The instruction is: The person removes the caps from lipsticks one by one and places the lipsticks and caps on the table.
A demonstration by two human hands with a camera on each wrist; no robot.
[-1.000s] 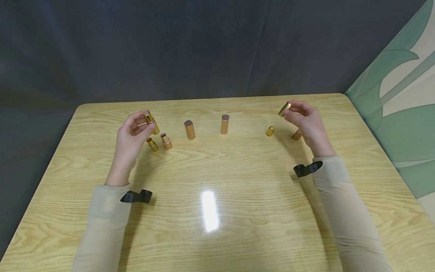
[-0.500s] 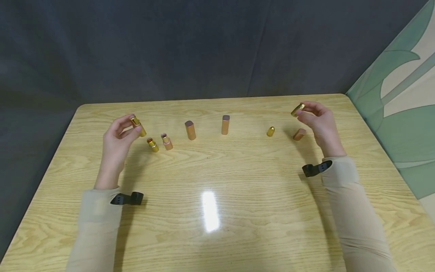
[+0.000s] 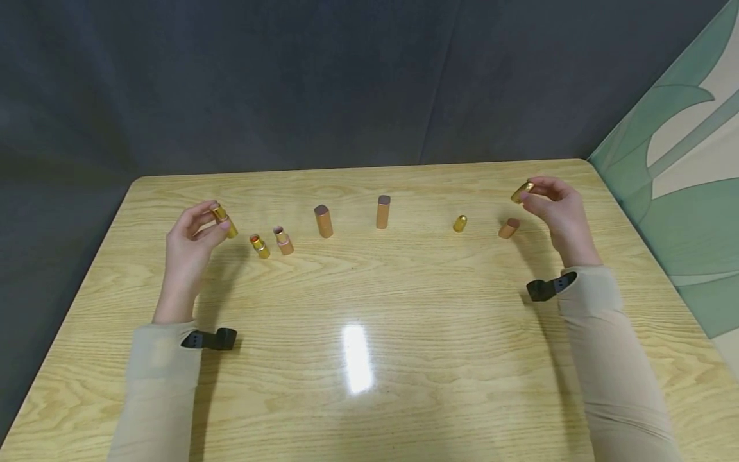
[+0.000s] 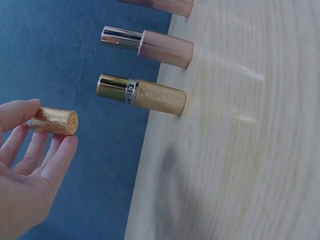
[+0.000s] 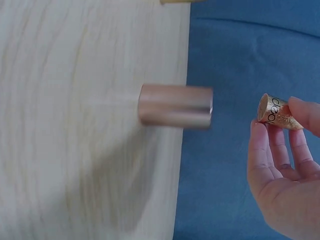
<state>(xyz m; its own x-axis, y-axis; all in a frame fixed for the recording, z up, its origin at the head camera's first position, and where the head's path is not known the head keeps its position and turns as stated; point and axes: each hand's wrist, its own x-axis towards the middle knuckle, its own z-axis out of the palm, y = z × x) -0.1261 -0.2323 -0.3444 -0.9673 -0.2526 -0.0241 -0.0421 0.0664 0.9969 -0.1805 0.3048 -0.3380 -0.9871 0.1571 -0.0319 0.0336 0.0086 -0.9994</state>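
Note:
My left hand (image 3: 187, 251) pinches an uncapped gold lipstick tube (image 3: 224, 221) between thumb and fingers, held tilted above the table's left side. In the left wrist view its textured base (image 4: 57, 120) points away from the palm. Just right of it stand a gold uncapped lipstick (image 3: 260, 248) and a pink uncapped lipstick (image 3: 283, 241). My right hand (image 3: 561, 215) pinches a gold lipstick cap (image 3: 521, 193) above the right side; its hollow end and dark lettering show in the right wrist view. Left of that hand, a rose-gold cap (image 3: 509, 228) and a rounded gold cap (image 3: 459, 223) stand on the table.
Two rose-gold lipsticks, one wider (image 3: 324, 222) and one slim (image 3: 383, 212), stand upright at mid-table. Behind the wooden table (image 3: 288, 308) hangs a dark curtain (image 3: 288, 83). A green leaf-patterned panel (image 3: 687, 192) borders the right edge.
Both hands have moved outward, the left hand leftward with the lipstick tube, the right hand rightward with the cap. The standing rose-gold cap has come into full view.

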